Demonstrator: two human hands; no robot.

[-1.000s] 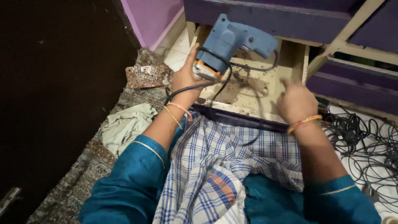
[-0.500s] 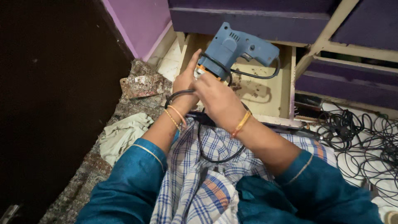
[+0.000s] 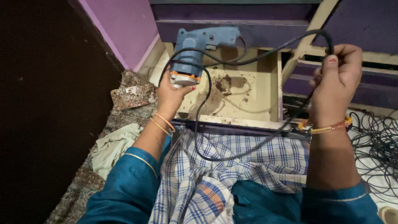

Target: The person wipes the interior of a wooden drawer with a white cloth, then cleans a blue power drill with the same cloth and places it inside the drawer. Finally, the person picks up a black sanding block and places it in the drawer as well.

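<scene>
Left hand [image 3: 172, 93] grips blue power tool [image 3: 195, 52] by its base, above the open drawer [image 3: 244, 103]. Right hand [image 3: 333, 81], right of the drawer, closed around the tool's black cord [image 3: 215, 155], which sags over checked cloth [image 3: 232, 166]

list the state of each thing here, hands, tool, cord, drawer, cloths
left hand: gripping the tool's lower end
right hand: raised, fingers closed on the cord
blue power tool: held up over the drawer
black cord: loose loop across the lap
wooden drawer: pulled open, stained
checked cloth: spread on the lap
pale rag: crumpled on the floor
black cables: tangled at right
</scene>
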